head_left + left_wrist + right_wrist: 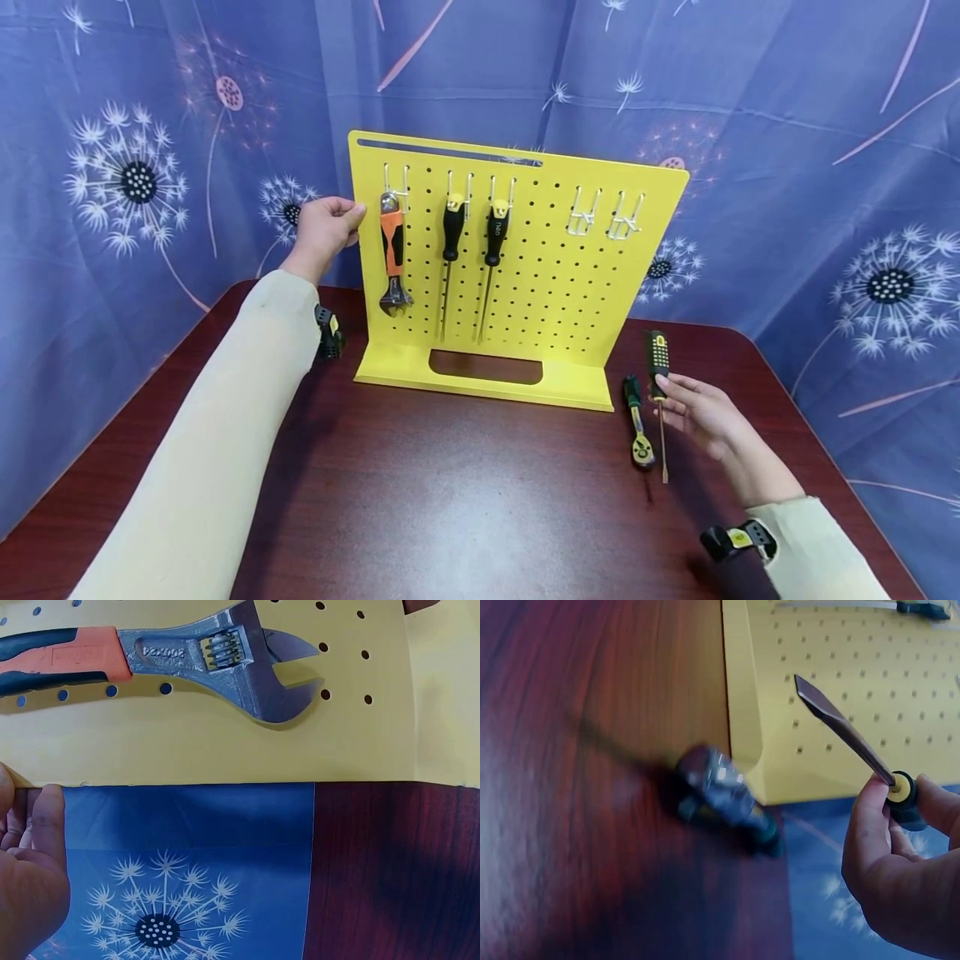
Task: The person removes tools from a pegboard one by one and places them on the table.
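At the left edge of the yellow pegboard (645,179), my left hand (326,233) pinches the board between thumb and fingers. Close beside it, an adjustable wrench (393,237) with an orange and black handle hangs jaw-down from a hook. My right hand (697,412) grips a flathead screwdriver (659,354) low on its black and yellow handle, blade pointing down over the table. In the right wrist view the flat blade (840,727) sticks out past the fingertips. Just left of it lies a ratchet wrench (639,442) with a dark green handle.
Two black-handled screwdrivers, one left (453,229) and one right (497,233), hang mid-board. Two white wire hooks, one (581,218) beside the other (624,221), hold nothing at the upper right. The board stands on a dark wooden table (450,500) before a blue dandelion-print curtain (480,75).
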`<state>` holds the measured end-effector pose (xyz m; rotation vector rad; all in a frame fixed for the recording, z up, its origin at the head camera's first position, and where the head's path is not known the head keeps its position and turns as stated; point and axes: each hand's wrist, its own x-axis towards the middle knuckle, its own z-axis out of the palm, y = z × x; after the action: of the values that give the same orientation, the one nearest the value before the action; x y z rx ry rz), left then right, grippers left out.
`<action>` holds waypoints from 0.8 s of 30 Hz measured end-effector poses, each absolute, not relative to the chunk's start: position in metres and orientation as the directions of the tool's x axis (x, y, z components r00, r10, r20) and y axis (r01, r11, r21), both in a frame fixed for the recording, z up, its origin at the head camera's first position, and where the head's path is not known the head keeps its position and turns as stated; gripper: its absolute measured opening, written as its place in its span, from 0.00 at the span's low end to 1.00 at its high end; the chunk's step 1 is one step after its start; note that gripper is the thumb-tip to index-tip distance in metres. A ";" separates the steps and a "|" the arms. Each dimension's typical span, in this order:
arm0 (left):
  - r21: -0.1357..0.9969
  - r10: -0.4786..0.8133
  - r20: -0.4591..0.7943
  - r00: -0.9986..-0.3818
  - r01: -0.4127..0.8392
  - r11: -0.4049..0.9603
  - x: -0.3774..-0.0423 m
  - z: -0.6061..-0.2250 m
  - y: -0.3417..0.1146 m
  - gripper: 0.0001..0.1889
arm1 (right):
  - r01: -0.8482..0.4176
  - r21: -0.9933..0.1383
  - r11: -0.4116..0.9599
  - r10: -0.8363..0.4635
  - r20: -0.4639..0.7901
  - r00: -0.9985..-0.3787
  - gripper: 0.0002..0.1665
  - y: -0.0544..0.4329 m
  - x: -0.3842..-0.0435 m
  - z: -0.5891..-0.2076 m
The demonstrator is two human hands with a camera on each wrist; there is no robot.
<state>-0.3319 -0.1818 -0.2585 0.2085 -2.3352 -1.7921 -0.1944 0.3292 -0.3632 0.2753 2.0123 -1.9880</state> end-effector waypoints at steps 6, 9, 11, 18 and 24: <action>0.963 -0.223 0.087 -0.971 0.024 0.268 -0.331 -0.258 -0.182 0.20 | 0.378 -0.925 0.030 -0.092 -0.379 -0.921 0.29 0.346 -0.200 -0.374; 0.967 -0.225 0.095 -0.970 0.037 0.252 -0.330 -0.257 -0.182 0.18 | 0.391 -0.920 0.030 -0.106 -0.392 -0.914 0.26 0.353 -0.202 -0.379; 0.965 -0.224 0.097 -0.970 0.037 0.258 -0.329 -0.257 -0.182 0.18 | 0.398 -0.917 0.026 -0.116 -0.398 -0.910 0.21 0.357 -0.203 -0.382; 0.964 -0.221 0.070 -0.973 0.009 0.265 -0.331 -0.257 -0.182 0.20 | 0.408 -0.913 -0.011 -0.132 -0.403 -0.906 0.08 0.367 -0.206 -0.391; 0.965 -0.227 0.068 -0.972 0.007 0.262 -0.331 -0.257 -0.181 0.20 | 0.419 -0.908 0.018 -0.137 -0.418 -0.898 0.06 0.372 -0.208 -0.396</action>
<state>-0.3306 -0.1811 -0.2569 0.2067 -2.3348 -1.7876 -0.2081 0.3718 -0.3958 0.2878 1.9132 -1.9366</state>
